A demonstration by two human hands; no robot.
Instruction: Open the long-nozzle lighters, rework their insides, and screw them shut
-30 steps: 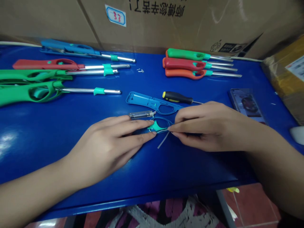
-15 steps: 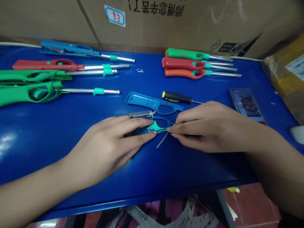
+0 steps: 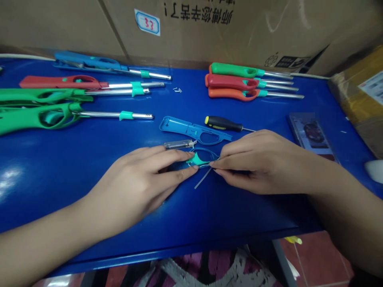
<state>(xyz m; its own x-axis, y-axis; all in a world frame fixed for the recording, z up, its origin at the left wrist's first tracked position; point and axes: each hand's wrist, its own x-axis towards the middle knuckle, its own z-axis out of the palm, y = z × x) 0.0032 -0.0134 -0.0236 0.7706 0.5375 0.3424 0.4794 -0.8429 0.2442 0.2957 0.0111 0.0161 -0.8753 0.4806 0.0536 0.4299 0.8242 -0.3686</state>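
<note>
My left hand [image 3: 140,179] lies on the blue table [image 3: 89,167], its fingers pinched on a small teal trigger piece [image 3: 196,160] that sits in a blue lighter shell half. My right hand [image 3: 263,161] pinches a thin tube or wire [image 3: 203,177] at that same piece; its fingertips almost meet the left ones. A clear fuel cartridge [image 3: 178,144] lies just beyond my left fingers. Behind it rest the other blue shell half [image 3: 191,129] and a black-and-yellow screwdriver [image 3: 224,123].
Several long-nosed lighters lie at the left [image 3: 60,99], some opened, and three closed ones at the back right [image 3: 239,81]. A phone [image 3: 311,133] lies right of my right hand. Cardboard boxes [image 3: 209,24] line the back; tiny screws [image 3: 177,90] lie mid-table.
Both hands stay pinched on the same parts. The loose end of the thin tube has shifted slightly left and down; the view has drifted a little.
</note>
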